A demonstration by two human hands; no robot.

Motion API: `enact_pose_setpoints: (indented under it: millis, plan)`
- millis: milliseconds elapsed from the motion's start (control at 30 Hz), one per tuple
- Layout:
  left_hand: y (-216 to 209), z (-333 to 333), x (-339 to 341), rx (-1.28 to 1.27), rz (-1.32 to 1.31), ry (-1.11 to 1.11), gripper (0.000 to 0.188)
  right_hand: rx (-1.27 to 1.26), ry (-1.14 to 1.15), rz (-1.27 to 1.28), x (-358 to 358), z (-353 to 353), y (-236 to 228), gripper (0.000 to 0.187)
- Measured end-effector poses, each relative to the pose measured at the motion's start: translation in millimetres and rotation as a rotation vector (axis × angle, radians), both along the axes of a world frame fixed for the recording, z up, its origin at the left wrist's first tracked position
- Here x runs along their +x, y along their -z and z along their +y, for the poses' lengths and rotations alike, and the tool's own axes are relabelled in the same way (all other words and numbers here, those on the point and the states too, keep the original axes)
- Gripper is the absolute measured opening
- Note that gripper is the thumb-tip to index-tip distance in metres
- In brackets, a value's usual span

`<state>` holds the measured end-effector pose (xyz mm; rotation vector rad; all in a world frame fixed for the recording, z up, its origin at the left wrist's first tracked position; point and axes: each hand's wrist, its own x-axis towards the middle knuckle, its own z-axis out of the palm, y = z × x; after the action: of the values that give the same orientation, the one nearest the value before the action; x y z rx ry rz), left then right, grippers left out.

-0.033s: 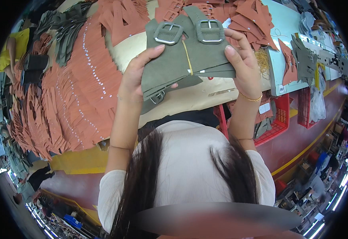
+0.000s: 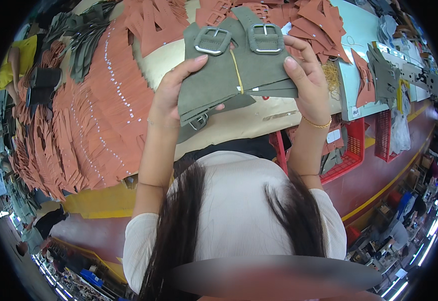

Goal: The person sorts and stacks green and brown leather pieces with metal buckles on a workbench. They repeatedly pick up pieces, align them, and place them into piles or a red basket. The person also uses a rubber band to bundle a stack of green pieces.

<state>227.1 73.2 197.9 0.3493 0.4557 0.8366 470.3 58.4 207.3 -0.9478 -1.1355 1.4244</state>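
The left hand (image 2: 170,90) is closing partway around one side of the grey-green bundle (image 2: 211,78), its thumb resting on the top face and its fingers running underneath, while the right hand (image 2: 309,75) is gripping the opposite side, thumb in front and fingers curling behind. This two-sided hold is probably keeping the stacked layers level, with the bundle hanging above the tan-covered table (image 2: 224,133) in front of the chest. A yellow band (image 2: 237,70) is running down its middle, seemingly binding the layers, and two metal buckles (image 2: 210,51) are lying side by side along its far edge. Beyond, rust-orange pieces (image 2: 114,90) are spreading leftward in overlapping rows, perhaps leaving their white marks visible. To the right, loose yellow bands (image 2: 332,83) are lying within easy reach, and a red basket (image 2: 353,159) is holding more pieces.
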Motion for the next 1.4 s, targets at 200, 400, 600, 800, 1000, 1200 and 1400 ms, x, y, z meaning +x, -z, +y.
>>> enact_pose_setpoints:
  millis: [200, 400, 600, 800, 1000, 1200, 1400]
  plan:
    - [-2.8, 2.7, -0.9, 0.038, -0.057, 0.015, 0.044, 0.469, 0.341, -0.45, -4.8, 4.1, -5.1, 0.046]
    - [-10.1, 2.8, 4.5, 0.042, -0.011, -0.01, 0.051, 0.776, 0.151, -0.816, -18.3, -8.8, -26.7, 0.042]
    - [-23.0, 3.4, 6.4, 0.054, 0.044, -0.008, 0.084, 0.724, -0.039, -0.737, -35.4, 1.3, -20.6, 0.038]
    - [-25.7, 6.7, 1.1, 0.326, 0.23, 0.133, 0.088, 0.238, 0.124, -0.097, -30.7, 16.4, -6.7, 0.026]
    - [-29.0, -3.8, -1.1, 0.379, 0.196, 0.114, 0.068, 0.085, 0.094, 0.146, -26.9, 8.5, -1.4, 0.03]
    - [-44.8, -19.5, 3.3, 0.473, 0.345, 0.109, 0.076, 0.068, 0.019, 0.297, -24.1, 7.5, -5.1, 0.034]
    - [-59.8, -32.5, 9.8, 0.551, 0.445, 0.104, 0.081, 0.09, 0.037, 0.312, -20.9, 4.5, -1.6, 0.035]
